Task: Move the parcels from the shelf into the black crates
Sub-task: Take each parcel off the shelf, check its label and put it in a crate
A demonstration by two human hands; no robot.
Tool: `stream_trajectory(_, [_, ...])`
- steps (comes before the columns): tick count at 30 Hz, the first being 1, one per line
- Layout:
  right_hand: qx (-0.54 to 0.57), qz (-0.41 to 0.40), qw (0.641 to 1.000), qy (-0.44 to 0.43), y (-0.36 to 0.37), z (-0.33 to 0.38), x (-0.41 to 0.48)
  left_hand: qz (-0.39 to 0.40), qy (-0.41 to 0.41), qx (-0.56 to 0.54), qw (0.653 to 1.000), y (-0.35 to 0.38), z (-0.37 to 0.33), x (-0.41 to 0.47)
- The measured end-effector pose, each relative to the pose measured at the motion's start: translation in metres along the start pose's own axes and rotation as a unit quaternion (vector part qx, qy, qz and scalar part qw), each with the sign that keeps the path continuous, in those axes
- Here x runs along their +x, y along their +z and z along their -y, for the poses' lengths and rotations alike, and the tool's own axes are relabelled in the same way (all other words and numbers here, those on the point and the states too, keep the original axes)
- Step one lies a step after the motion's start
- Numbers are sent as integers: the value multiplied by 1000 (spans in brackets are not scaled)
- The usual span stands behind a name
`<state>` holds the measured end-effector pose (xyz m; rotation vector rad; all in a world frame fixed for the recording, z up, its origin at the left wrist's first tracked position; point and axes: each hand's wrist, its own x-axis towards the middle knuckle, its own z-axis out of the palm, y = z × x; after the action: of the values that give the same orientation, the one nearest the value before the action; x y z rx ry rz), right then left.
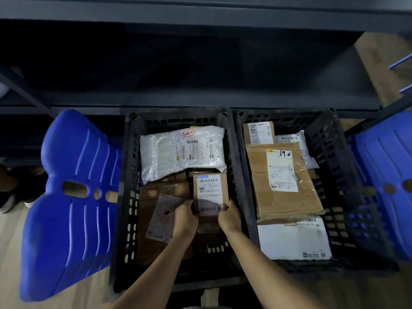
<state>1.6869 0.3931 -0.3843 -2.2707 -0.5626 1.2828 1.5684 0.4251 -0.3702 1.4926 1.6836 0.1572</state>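
At far left a blue plastic panel (71, 197) is seen, not part of the job. Next, the left black crate (128, 197) is already loaded: a white bagged parcel (178, 150) at the back, a flat brown parcel (153, 197) at the front. The step in hand is judged as placing: a small brown box (210, 190) is held low inside this crate, above the brown parcels, gripped on its near-left edge by the left hand (185, 217) and on its near-right edge by the right hand (229, 217), fingers clamped on it on both sides. Whether it is resting yet cannot be told. In the right black crate (330, 163) a large flat carton (283, 181) is stacked over other parcels. Next: the box should be set flat, released, and the shelf (200, 97) reached for; it is too dark to tell what remains there.
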Motion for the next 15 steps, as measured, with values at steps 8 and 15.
stream_trajectory(8, [-7, -20, 1000, 8, 10, -3, 15, -44, -13, 89, 995, 14, -11, 7])
stream_trajectory(15, [-99, -37, 986, -129, 10, -13, -1, -29, -7, 96, 995, 6, -15, 3])
